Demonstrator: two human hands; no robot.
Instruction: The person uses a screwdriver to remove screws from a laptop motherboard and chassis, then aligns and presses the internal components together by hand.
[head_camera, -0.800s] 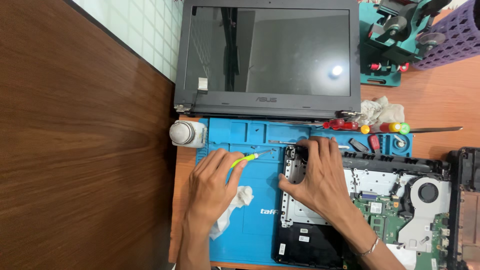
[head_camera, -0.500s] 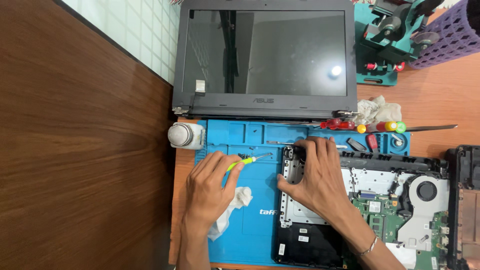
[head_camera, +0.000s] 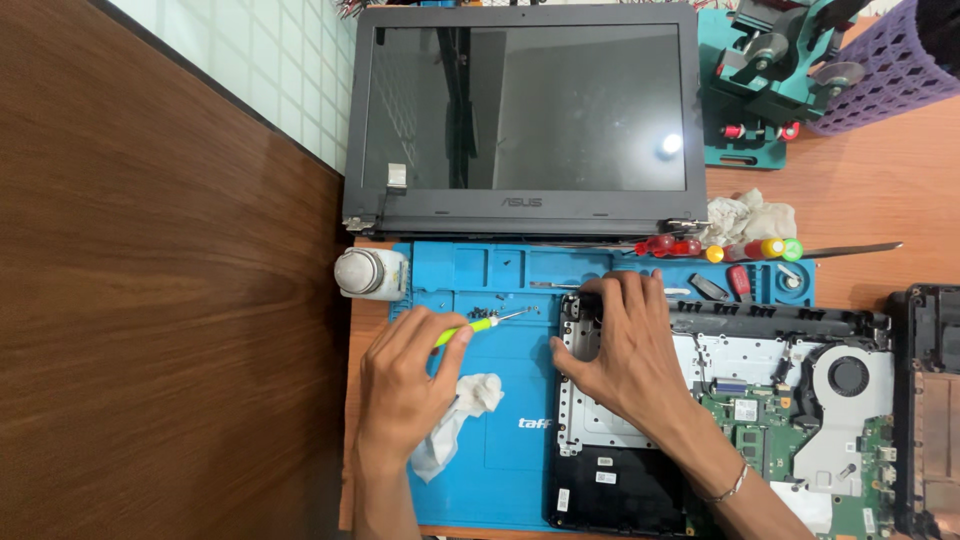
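Screwdriver (head_camera: 478, 326), thin with a yellow-green handle, sits in my left hand (head_camera: 405, 385); my fingers (head_camera: 452, 345) are clamped on its handle, and its metal tip points right, over a scatter of small dark screws (head_camera: 492, 310) on the blue repair mat (head_camera: 480, 440). A crumpled white cloth (head_camera: 455, 420) lies on the mat just under that hand. My right hand (head_camera: 625, 350) rests flat on the opened laptop base (head_camera: 720, 420), fingers spread apart and pressing near its upper left corner, gripping nothing. The base lies on the mat's right part, with its green circuit board (head_camera: 775, 420) and round fan (head_camera: 848, 375) exposed. Beyond the mat stands the detached laptop screen (head_camera: 525, 110), dark and facing up. A small round white container (head_camera: 368, 272) sits at the mat's upper left corner. More screwdrivers with coloured caps (head_camera: 745, 250) lie along the mat's top edge on the wooden surface (head_camera: 880, 200).
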